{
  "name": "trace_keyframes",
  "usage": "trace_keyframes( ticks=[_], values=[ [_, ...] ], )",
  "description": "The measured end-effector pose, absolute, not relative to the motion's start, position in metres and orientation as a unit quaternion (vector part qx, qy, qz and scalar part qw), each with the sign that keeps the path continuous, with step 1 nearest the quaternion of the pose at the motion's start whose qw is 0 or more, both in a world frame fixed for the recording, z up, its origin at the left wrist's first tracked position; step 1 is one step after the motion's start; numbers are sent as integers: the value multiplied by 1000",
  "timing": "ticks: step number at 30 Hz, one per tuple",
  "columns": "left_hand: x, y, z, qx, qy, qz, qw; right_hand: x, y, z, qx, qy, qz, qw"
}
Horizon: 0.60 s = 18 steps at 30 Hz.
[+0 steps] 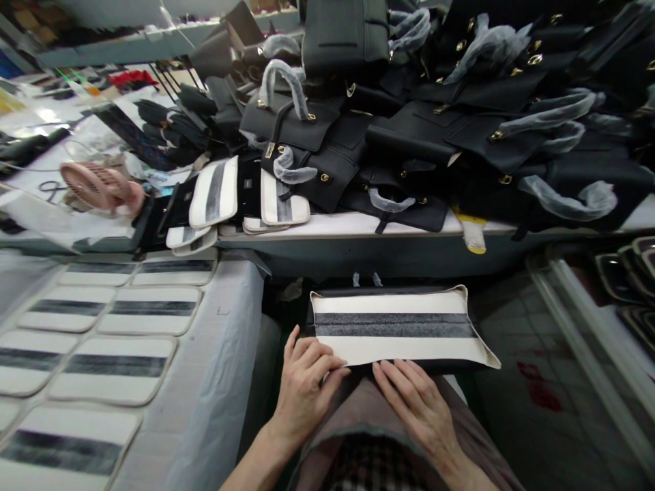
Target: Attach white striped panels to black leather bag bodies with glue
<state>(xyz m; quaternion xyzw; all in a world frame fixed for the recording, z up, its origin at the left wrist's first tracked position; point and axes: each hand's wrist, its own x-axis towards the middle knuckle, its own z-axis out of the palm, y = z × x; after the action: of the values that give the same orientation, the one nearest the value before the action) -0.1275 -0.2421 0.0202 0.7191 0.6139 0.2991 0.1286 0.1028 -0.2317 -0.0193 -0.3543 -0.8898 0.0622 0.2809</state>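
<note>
Left hand (306, 375) seemingly gripping-close around panel (396, 326) edge

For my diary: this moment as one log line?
White striped panel | left hand: pinching near edge | right hand: at near edge | black handbags: piled beyond

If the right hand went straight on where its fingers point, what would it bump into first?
The right hand would probably meet the striped white panel just ahead; whether they touch is unclear from this view.

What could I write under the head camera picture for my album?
Left hand and right hand at the near edge of a striped white panel, black handbags piled beyond.
</note>
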Motion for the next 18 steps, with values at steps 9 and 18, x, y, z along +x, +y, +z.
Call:
trace_keyframes(
  ticks=[9,18],
  values=[
    [-130,-243,1,624,674,356,169,84,-232,-24,-354,-894,66,268],
    [-134,-243,4,602,682,319,267,81,-219,-19,-337,-880,29,332]
  ],
)
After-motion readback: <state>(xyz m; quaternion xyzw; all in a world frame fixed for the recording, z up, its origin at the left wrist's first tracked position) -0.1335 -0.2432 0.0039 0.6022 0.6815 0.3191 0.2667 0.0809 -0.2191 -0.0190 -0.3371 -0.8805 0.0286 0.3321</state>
